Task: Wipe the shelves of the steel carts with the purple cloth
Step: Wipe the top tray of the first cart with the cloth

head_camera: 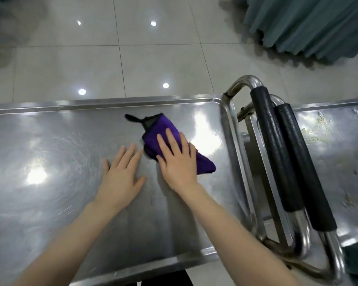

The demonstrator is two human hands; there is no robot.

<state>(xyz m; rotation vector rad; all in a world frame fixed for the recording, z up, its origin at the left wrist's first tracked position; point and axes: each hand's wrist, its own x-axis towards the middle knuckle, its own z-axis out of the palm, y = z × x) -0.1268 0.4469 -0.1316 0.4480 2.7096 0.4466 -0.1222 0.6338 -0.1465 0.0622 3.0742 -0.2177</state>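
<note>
Here, seen from above, the top shelf [50,141] of a steel cart fills the lower part of the view. The purple cloth [160,126], folded and edged in black, lies on this shelf right of centre, near the far rim. The right hand [177,162] presses flat on the cloth, its grip apart, fingers straight and spread. The left hand [122,172] rests palm-down on bare steel just beside the cloth, its grip also apart and holding nothing. To the right, two steel handles with black foam sleeves [273,151] stand between this cart and a second cart [329,141], whose shelf shows dried marks. Beyond lie glossy floor tiles [91,58] and a teal curtain [308,23].
</note>
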